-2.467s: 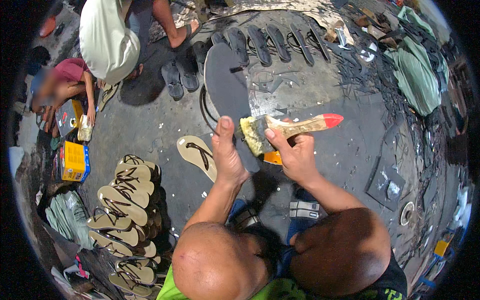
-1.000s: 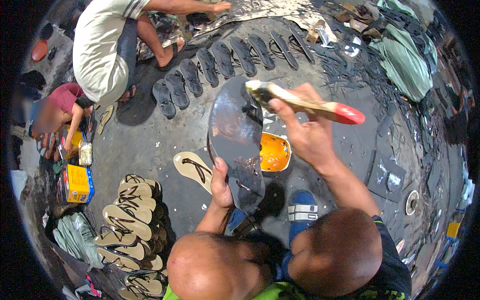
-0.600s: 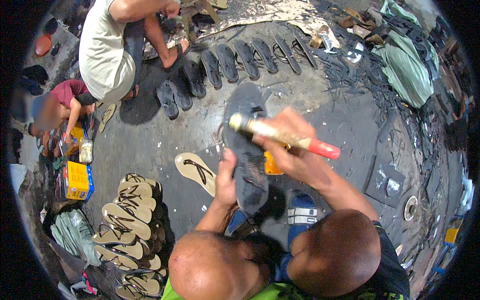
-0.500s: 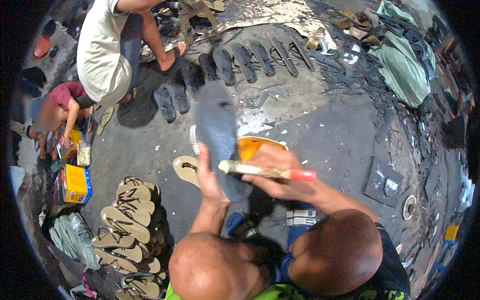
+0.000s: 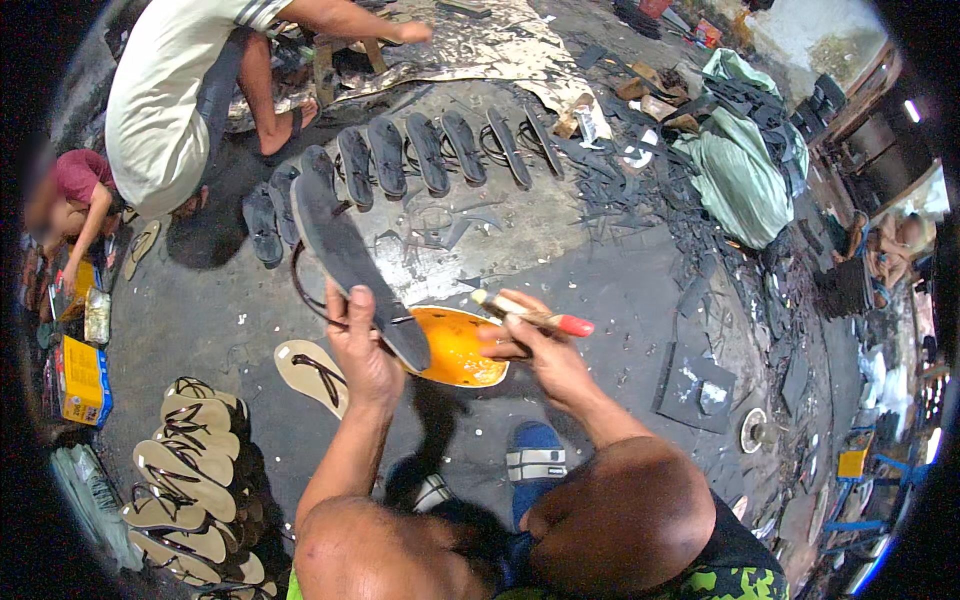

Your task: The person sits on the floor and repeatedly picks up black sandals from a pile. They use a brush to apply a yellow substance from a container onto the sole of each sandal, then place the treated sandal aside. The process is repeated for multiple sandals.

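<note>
My left hand (image 5: 365,362) grips a black flip-flop (image 5: 342,235) near one end, tilted, its dark sole surface facing up and its thong strap hanging on the left side. In my right hand (image 5: 550,365) is a brush (image 5: 545,318) with a red-tipped handle, its pale bristle end pointing left and held apart from the sole. Below the hands, partly covered by the flip-flop, sits a shallow container (image 5: 432,325) coated inside with shiny orange-yellow liquid. A beige flip-flop (image 5: 305,370) with a dark strap lies on the floor beside my left wrist.
Dark sandals (image 5: 428,150) form a row at the far side. Stacked beige flip-flops (image 5: 190,470) stand at the near left, by a yellow-and-blue box (image 5: 82,380). A person (image 5: 170,110) squats at far left. Black scraps and a pale green sack (image 5: 740,175) lie right.
The brush has come off the flip-flop and moved right, over the container. My left hand has turned the flip-flop, its far end tipping left. The whole view has shifted.
</note>
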`<action>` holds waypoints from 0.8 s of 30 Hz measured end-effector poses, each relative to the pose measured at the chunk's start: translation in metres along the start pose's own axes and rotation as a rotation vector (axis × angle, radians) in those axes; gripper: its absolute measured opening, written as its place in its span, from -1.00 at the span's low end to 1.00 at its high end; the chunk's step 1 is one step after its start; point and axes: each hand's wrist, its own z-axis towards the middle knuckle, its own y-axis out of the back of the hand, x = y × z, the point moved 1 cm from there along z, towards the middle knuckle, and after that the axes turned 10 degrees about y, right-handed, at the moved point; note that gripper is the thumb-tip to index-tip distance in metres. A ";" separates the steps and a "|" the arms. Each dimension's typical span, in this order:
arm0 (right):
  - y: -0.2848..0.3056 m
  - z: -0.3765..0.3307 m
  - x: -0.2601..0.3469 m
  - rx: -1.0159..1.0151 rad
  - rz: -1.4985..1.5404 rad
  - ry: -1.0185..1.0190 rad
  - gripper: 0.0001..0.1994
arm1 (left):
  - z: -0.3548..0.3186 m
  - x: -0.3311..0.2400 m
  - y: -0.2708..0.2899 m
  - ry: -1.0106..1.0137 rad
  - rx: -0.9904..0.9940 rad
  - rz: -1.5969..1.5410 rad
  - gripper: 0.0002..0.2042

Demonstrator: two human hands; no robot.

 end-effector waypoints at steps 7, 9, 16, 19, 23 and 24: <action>-0.018 0.021 -0.043 -0.012 -0.143 0.326 -0.36 | 0.008 0.033 -0.018 0.162 0.122 0.111 -0.50; 0.005 0.043 -0.025 -0.141 -0.214 0.343 -0.38 | 0.016 0.028 0.012 0.255 0.180 0.380 -0.48; 0.233 0.189 -0.016 -0.726 -0.802 0.463 -0.24 | -0.052 0.067 0.188 -0.004 -0.784 1.896 -0.10; 0.281 0.214 -0.023 -0.766 -0.842 0.244 -0.30 | -0.061 0.059 0.210 0.189 -0.662 1.638 0.08; 0.328 0.209 -0.030 -0.818 -1.223 0.375 -0.49 | -0.056 0.047 0.231 -0.107 -0.535 1.490 -0.03; 0.353 0.195 -0.021 -0.828 -1.299 0.455 -0.51 | -0.054 0.047 0.213 -0.171 -0.550 1.445 -0.12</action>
